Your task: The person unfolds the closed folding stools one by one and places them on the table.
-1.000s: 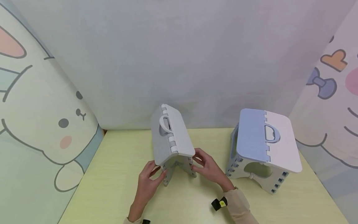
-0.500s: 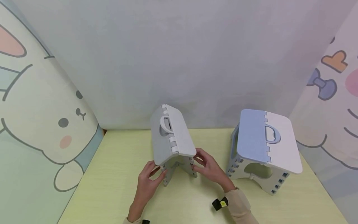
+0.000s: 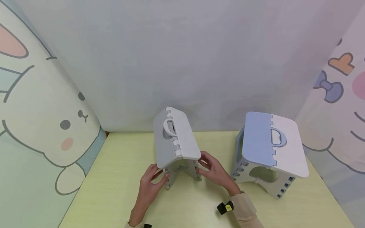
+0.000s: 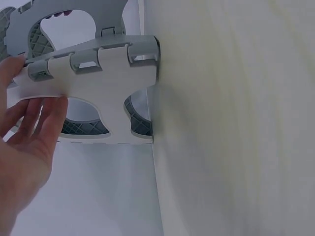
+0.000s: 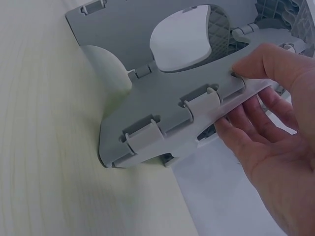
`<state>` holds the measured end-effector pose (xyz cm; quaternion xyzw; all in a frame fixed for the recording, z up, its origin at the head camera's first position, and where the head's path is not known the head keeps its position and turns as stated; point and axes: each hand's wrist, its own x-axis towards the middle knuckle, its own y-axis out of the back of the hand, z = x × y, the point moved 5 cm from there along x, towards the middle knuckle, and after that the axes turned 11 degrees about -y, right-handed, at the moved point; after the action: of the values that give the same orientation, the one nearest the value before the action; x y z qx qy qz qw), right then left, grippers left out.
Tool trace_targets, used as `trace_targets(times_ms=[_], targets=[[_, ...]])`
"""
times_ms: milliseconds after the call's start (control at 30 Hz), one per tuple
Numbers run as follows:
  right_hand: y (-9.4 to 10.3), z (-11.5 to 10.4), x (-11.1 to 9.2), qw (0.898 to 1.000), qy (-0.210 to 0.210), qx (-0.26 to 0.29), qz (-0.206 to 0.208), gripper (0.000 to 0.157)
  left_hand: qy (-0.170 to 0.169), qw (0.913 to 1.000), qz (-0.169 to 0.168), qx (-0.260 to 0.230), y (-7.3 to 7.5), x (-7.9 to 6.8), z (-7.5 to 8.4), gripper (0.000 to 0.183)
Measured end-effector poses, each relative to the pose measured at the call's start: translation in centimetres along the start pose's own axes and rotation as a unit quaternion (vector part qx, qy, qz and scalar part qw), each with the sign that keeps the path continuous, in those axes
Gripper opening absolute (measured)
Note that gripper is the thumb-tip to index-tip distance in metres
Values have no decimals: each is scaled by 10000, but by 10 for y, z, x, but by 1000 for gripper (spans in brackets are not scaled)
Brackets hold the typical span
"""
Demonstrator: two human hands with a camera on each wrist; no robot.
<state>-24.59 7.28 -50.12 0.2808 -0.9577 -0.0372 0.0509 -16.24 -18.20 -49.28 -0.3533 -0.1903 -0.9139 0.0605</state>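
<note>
A grey and white folding stool (image 3: 186, 133) stands partly unfolded on the table, its two top halves sloping down from a raised middle hinge with a loop handle. My left hand (image 3: 151, 185) grips the edge of its left leg panel near the front. In the left wrist view, the thumb lies on the hinge side and the fingers (image 4: 47, 115) reach into the leg's cut-out. Opposite, my right hand (image 3: 214, 169) holds the right leg panel, thumb on the grey face and fingers (image 5: 248, 115) behind the white side. The stool's far legs are hidden in the head view.
On the right stands a blue and white folding stool (image 3: 258, 137), fully unfolded with a flat top. Both stools are on a pale yellow-green table (image 3: 122, 164). A plain light wall (image 3: 182, 63) rises behind, with cartoon-printed panels (image 3: 42, 110) at both sides.
The grey stool's right half has spread very slightly to the right, my right hand moving with it. Both hands keep their hold, and the blue stool stays put.
</note>
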Motion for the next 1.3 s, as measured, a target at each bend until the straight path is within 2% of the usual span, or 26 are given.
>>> trace_targets(times_ms=[67, 300, 367, 567, 667, 900, 1167, 1300], targets=[[0, 0, 0, 10000, -8, 2, -1, 54, 13, 10000, 7, 54, 0, 1, 1, 55], [0, 2, 0, 10000, 34, -21, -13, 54, -52, 9999, -113, 39, 4, 14, 32, 50], [1, 2, 0, 10000, 13, -24, -5, 55, -64, 9999, -120, 44, 4, 13, 29, 50], [1, 2, -1, 10000, 72, 19, -40, 54, -74, 9999, -88, 127, 3, 2, 5, 55], [2, 1, -1, 9999, 131, -25, -44, 53, -106, 9998, -123, 70, 4, 0, 0, 54], [3, -2, -1, 9991, 92, -380, 170, 51, -301, 9993, -209, 102, 4, 2, 2, 51], [4, 0, -1, 9980, 149, -577, 223, 49, -189, 9992, -231, 276, 3, 1, 0, 52], [5, -2, -2, 9977, 160, -630, 201, 49, -230, 9988, -226, 358, 2, 4, 7, 54]])
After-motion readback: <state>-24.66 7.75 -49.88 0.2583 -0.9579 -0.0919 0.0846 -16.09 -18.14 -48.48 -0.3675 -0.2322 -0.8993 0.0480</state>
